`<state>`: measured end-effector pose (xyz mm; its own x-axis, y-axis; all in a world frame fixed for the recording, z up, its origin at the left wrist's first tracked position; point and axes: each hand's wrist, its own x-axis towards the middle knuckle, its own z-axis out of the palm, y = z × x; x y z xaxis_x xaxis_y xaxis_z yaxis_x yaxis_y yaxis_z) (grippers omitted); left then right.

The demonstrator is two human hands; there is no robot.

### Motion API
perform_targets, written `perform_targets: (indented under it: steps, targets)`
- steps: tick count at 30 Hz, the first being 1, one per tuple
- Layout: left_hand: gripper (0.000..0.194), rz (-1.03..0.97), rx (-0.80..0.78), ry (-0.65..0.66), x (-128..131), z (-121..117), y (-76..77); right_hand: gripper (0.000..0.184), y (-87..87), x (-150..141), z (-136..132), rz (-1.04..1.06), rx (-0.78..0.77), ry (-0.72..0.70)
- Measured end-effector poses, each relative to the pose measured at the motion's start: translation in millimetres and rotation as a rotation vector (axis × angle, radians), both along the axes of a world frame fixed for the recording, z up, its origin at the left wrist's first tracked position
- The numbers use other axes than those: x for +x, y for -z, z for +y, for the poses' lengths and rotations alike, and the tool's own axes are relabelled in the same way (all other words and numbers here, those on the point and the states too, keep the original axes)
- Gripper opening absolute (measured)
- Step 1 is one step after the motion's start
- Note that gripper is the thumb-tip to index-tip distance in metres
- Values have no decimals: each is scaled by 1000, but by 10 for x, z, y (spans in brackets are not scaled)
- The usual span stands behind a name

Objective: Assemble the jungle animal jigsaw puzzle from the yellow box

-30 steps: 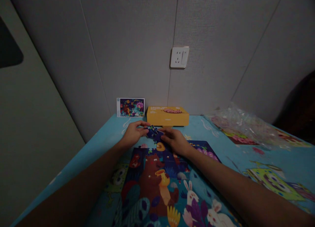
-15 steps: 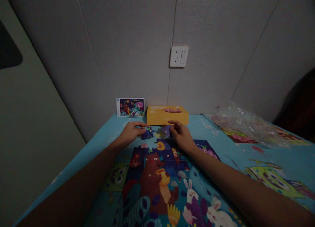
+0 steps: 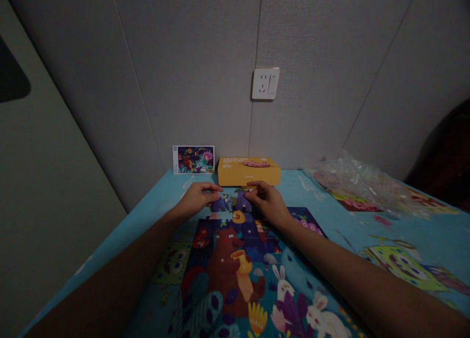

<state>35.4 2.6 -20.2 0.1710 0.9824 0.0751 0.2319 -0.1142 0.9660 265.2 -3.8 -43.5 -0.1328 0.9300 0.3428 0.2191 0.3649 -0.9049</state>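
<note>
A partly joined jigsaw puzzle (image 3: 235, 274) with a bear and rabbits lies flat before me. Beyond its far edge, my left hand (image 3: 197, 201) pinches a dark blue puzzle piece (image 3: 222, 203) between thumb and fingers. Just to the right of it, my right hand (image 3: 270, 204) grips a purple puzzle piece (image 3: 241, 202) by its right side. This purple piece is close above the puzzle's top row; whether it touches there I cannot tell. A narrow gap shows between the two held pieces.
A yellow box (image 3: 249, 172) stands against the wall, beside an upright picture card (image 3: 194, 160) of the puzzle scene. Crumpled clear plastic (image 3: 363, 181) lies over printed sheets at the right. A blue cartoon cloth (image 3: 352, 250) covers the table. A socket (image 3: 265, 83) is on the wall.
The purple piece in my right hand has moved left and slightly nearer the puzzle, turning straighter. My left hand's piece has shifted slightly; the gap between the two pieces is narrower.
</note>
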Motion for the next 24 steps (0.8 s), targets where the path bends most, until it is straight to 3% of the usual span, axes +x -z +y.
perform_targets:
  steps: [7,16,24]
  targets:
    - [31,-41,2,17,18,8,47,34,-3,-18,-19,15,14,-54]
    - [38,-72,108,21,34,-11,27,28,4,17,-3,-85,57,36]
    - [40,56,160,209,135,-111,83,24,2,30,-2,-201,108,75]
